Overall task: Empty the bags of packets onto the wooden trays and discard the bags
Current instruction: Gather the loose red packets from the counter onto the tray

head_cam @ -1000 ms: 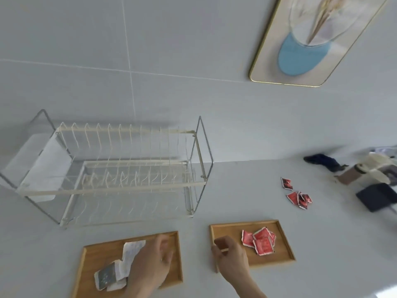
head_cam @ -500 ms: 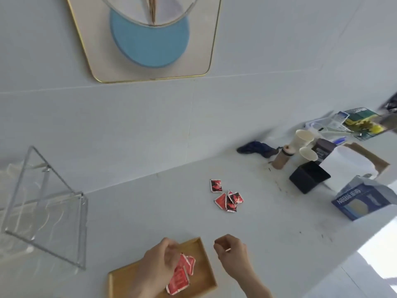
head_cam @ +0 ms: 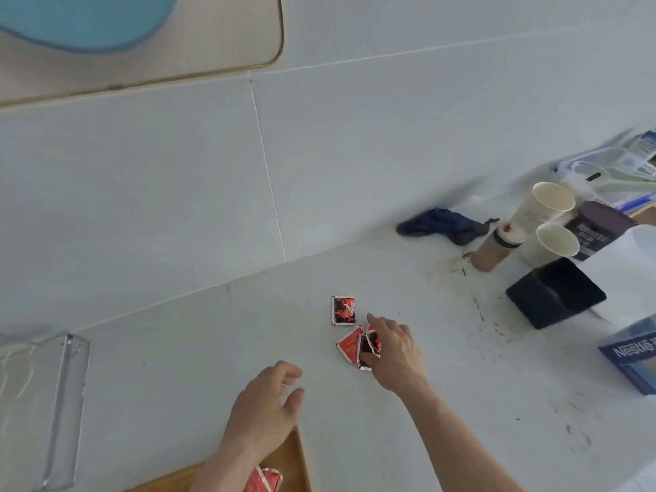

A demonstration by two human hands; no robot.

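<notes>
White counter (head_cam: 184, 367) against a pale tiled wall (head_cam: 390, 136), lit evenly by soft daylight.

Thin grout lines cross the wall, one level, one running down to the counter's back edge. A gold-rimmed frame (head_cam: 198, 47) with a blue shape hangs at upper left, cut off by the picture's edge. A clear rack (head_cam: 67, 403) stands at far left. At the right the counter is cluttered: a dark blue cloth (head_cam: 440, 225) by the wall, two paper cups (head_cam: 548, 204), a brown tube (head_cam: 491, 250), a black box (head_cam: 553, 296), a blue carton (head_cam: 635, 356). Dark specks stain the counter near them.
</notes>
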